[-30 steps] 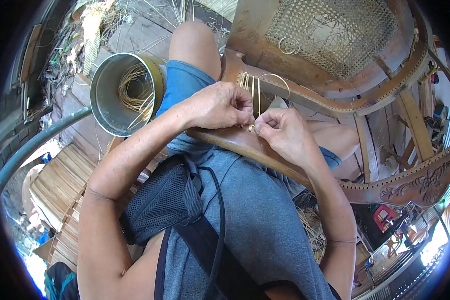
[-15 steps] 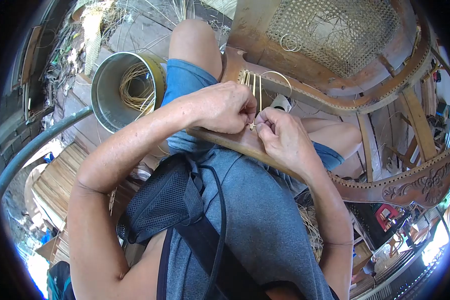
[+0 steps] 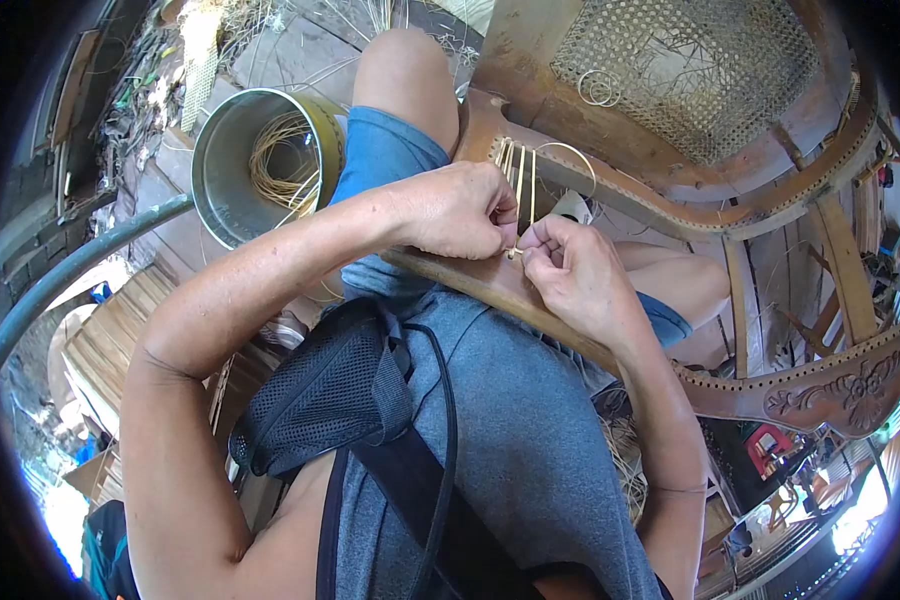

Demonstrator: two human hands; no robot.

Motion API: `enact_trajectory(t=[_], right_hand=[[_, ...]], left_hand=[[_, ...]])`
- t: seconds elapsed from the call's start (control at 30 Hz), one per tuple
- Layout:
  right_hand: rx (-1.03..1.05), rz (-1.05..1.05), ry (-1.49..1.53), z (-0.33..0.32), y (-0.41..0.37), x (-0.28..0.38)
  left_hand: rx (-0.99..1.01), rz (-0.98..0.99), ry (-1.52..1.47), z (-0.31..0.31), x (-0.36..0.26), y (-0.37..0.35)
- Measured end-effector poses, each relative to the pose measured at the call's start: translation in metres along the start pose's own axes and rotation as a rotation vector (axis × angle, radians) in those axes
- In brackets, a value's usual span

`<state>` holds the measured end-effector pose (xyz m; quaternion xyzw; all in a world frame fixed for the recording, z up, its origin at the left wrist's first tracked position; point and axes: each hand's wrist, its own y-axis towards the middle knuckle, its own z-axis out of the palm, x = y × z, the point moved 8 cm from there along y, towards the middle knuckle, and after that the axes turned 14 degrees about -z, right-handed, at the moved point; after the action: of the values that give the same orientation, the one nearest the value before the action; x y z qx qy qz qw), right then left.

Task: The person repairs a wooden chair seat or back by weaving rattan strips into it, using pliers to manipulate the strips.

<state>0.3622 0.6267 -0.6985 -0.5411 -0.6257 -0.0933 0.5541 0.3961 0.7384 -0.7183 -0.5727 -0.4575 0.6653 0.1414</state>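
Pale cane strands (image 3: pixel 533 187) run from the holes of the far rail (image 3: pixel 660 203) of a wooden chair frame to its near rail (image 3: pixel 470 284), which lies across my lap. At the near rail, my left hand (image 3: pixel 452 212) is closed, thumb and fingers pinching the cane. Just to its right, my right hand (image 3: pixel 582 283) also pinches, drawing on a small bit of cane that shows between the two hands. Both hands sit close together over the rail; some fingertips are hidden. A loose strand curves in an arc above my right hand.
A metal bucket (image 3: pixel 199 180) holding coiled cane (image 3: pixel 270 165) stands at the left. Another chair part with a torn woven cane panel (image 3: pixel 740 80) lies at the upper right, a small cane ring (image 3: pixel 599 88) on it. A carved rail (image 3: pixel 830 392) curves at the right.
The view has shifted slightly, so the chair and bucket appear a little to the right. My hands stay pinched at the same spot, and a bit of cane shows more clearly between them.
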Motion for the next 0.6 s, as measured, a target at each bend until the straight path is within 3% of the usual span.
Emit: enact_trajectory(t=[0.23,0.4,0.6], right_hand=[[0.018,-0.011,0.071,0.004,0.002,-0.009],[-0.014,-0.269,0.006,-0.002,0.002,0.007],[0.048,-0.303,0.016,-0.001,0.005,0.01]], left_hand=[[0.027,-0.003,0.012,0.0,-0.002,0.004],[0.108,-0.052,-0.013,0.007,0.0,0.005],[0.061,0.003,-0.009,0.007,-0.005,-0.002]])
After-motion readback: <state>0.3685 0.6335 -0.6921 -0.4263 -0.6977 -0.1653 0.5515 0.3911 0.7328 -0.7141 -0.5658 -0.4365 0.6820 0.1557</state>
